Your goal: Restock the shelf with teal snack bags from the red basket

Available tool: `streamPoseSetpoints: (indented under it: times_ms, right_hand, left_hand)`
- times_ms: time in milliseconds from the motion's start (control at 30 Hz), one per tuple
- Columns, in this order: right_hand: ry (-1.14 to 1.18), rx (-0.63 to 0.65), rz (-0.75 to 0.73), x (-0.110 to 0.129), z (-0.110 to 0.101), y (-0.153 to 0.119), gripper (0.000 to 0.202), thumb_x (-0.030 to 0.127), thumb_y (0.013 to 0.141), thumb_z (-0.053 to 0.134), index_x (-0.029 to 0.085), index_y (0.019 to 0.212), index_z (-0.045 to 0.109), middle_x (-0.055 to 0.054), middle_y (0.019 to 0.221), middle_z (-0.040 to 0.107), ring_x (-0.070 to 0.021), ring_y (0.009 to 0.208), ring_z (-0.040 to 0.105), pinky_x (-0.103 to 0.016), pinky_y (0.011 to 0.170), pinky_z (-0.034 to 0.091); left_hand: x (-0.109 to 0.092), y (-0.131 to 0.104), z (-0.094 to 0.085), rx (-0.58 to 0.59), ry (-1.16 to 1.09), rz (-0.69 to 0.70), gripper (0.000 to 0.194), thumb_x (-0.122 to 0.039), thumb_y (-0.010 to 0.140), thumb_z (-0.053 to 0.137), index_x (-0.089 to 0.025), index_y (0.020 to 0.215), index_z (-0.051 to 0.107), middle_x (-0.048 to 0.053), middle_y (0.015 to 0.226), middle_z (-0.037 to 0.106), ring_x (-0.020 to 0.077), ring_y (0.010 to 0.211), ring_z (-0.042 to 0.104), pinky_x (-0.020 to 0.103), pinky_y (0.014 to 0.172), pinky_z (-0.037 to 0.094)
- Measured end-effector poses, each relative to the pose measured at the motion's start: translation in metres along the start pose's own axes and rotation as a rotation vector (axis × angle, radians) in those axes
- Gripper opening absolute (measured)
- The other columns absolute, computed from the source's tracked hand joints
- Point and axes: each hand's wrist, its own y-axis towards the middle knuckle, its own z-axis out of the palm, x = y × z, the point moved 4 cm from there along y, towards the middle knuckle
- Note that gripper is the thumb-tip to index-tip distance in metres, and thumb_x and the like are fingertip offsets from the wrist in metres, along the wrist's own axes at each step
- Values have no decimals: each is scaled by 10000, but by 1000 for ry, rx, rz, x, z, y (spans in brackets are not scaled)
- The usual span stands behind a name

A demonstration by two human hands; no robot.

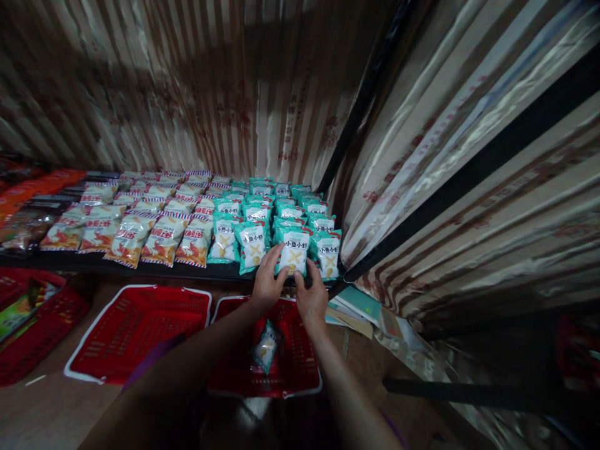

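Rows of small green-and-white snack bags (252, 245) stand on the right part of a dark shelf (206, 270). My left hand (269, 278) and my right hand (312, 292) are on either side of one green-and-white bag (295, 249) in the front row, fingers and thumbs curved round its lower edges. The bag stands upright among its neighbours. Below my hands is a red basket (300, 356) with a single green-and-white bag (266, 347) lying in it.
White-and-orange snack bags (162, 239) fill the shelf's middle, orange packets (44, 187) its left. Another red basket (140, 331) and one holding packets (60, 315) are at the left. A striped curtain (187, 94) and black posts (360, 94) stand behind; papers (359, 304) lie right.
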Motion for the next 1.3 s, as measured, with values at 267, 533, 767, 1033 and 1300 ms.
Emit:
streamPoseSetpoints:
  times_ms: [267, 533, 767, 1033, 1300]
  right_hand:
    - [-61, 5, -126, -2, 7, -1, 531, 395, 860, 450, 180, 1345, 442, -125, 1314, 546, -238, 1178, 537, -399, 975, 433]
    - [-166, -50, -214, 1, 11, -2, 531, 379, 882, 425, 163, 1367, 410, -140, 1330, 521, -252, 1216, 487, -436, 1011, 393]
    - [-291, -93, -381, 13, 9, -5, 505, 353, 897, 425, 201, 1378, 408, -129, 1403, 438, -252, 1287, 388, -474, 1054, 330]
    - [-219, -13, -421, 7, 18, -4, 514, 312, 924, 355, 189, 1422, 323, -131, 1451, 385, -226, 1338, 350, -464, 1063, 336]
    - [-251, -14, -405, 7, 20, -3, 510, 316, 929, 340, 172, 1418, 335, -147, 1452, 381, -239, 1340, 350, -475, 1055, 345]
  left_hand:
    - [9, -2, 7, -20, 92, 0, 529, -200, 857, 480, -197, 1376, 384, 103, 1395, 456, 217, 1291, 416, 397, 1085, 338]
    - [15, -4, 10, 3, 159, 61, 528, -232, 893, 432, -183, 1407, 322, 125, 1447, 378, 215, 1339, 352, 406, 1109, 306]
    - [8, -7, 9, 6, 215, 113, 517, -239, 921, 393, -192, 1425, 289, 126, 1492, 291, 219, 1375, 288, 411, 1131, 270]
    - [7, -9, 12, 52, 283, 178, 482, -189, 929, 362, -212, 1410, 342, 95, 1540, 163, 239, 1404, 215, 401, 1118, 310]
    - [7, -14, 16, -24, 416, 365, 493, -152, 911, 411, -197, 1399, 356, 140, 1544, 136, 290, 1419, 134, 514, 1110, 285]
